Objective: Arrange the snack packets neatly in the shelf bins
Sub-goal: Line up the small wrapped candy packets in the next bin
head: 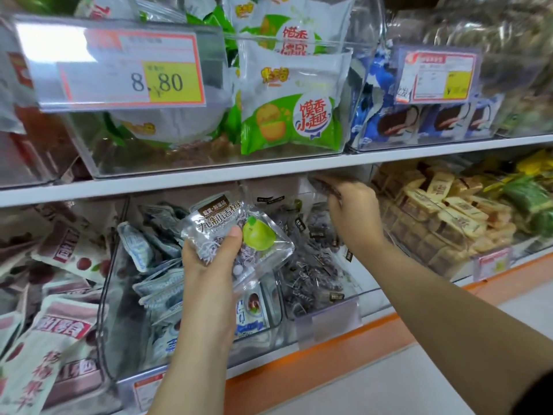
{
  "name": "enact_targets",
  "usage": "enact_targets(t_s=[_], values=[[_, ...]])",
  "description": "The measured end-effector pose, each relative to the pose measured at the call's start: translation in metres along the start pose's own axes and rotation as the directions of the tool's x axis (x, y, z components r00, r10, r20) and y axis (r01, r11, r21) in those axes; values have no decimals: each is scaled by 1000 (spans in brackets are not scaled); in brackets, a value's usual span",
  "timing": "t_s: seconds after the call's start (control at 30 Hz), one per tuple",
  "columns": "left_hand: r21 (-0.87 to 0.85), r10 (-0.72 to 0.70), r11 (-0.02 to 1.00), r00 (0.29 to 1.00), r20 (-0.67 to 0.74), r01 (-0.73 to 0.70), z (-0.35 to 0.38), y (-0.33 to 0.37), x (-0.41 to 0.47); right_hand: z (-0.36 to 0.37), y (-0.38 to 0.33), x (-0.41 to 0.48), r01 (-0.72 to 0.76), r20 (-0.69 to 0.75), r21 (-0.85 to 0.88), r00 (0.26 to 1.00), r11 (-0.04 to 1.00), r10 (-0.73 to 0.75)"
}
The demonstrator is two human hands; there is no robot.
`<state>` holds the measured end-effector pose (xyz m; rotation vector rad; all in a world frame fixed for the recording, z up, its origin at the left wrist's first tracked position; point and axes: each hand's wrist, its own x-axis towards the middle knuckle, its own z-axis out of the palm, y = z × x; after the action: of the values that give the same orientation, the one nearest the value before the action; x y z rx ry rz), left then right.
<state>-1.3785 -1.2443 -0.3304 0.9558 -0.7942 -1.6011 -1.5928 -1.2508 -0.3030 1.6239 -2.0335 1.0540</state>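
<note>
Two hands in play. Nearest, the left hand (209, 265) grips one clear packet (239, 235), thumb pressed across its front, above the bin (125, 324) of grey-blue packets. Further in, the right hand (350, 208) curls its fingers round one dark packet (322, 184), high at the back of the next bin (338, 290), just under the shelf (209, 178). Above: two tags, the 8.80 tag (128, 67) and a smaller tag (437, 76).

up top: biscuit bin (179, 166) left of pie bin (404, 143)
below: plum bin (344, 298) left of cake bin (434, 259)
plum packet (239, 235): in front of the lower bins
</note>
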Motion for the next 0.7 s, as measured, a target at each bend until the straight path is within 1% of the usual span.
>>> enact_targets(t_s=[0.03,0.07,0.1,0.13,0.17,0.2,0.23,0.3,0.37,0.4,0.43,0.47,0.5,0.53,0.57,0.6,0.63,0.7], values=[[8,0,1000,1000,1,0,0,1,0,7,3,5,9,50,15,999,1000,-10],[17,3,1000,1000,-2,-3,0,2,0,15,8,10,19,150,8,988,1000,-20],[22,5,1000,1000,-4,-5,0,2,0,21,13,12,50,299,-52,954,997,-32],[25,3,1000,1000,-5,-3,0,3,0,25,17,14,103,451,-132,892,986,-33],[26,1,1000,1000,-5,0,-1,3,0,26,21,15,141,558,-190,830,972,-12],[27,1,1000,1000,-7,-1,-1,4,0,24,24,17,135,607,-202,794,970,16],[27,5,1000,1000,-11,-5,-1,5,0,19,24,18,89,614,-180,788,980,41],[34,4,999,1000,-20,-3,-2,6,1,4,22,16,-16,562,-79,825,997,58],[46,2,999,999,-33,-1,-2,6,1,-13,18,5,-14,487,14,874,1000,6],[49,2,999,999,-36,0,-2,6,2,-22,14,-2,-21,487,63,873,998,-12],[49,1,999,999,-35,1,-2,5,2,-30,9,-10,-37,542,107,840,994,-27],[51,1,999,999,-35,1,-2,5,1,-36,5,-17,-67,649,127,760,990,-32],[55,-1,998,999,-35,3,-1,5,0,-40,1,-23,-78,763,101,646,992,-27],[59,-1,998,999,-36,3,-1,4,-1,-40,-1,-27,-50,840,53,542,997,-18],[63,0,998,999,-37,3,-1,4,-1,-38,0,-30,6,880,2,475,1000,-5],[64,0,998,999,-37,3,0,4,-2,-34,1,-33,63,892,-48,452,997,14],[66,1,998,999,-38,2,0,3,-2,-30,2,-36,93,891,-95,452,991,43],[70,5,998,999,-37,-3,1,3,-3,-19,4,-41,118,893,-156,440,981,89]])
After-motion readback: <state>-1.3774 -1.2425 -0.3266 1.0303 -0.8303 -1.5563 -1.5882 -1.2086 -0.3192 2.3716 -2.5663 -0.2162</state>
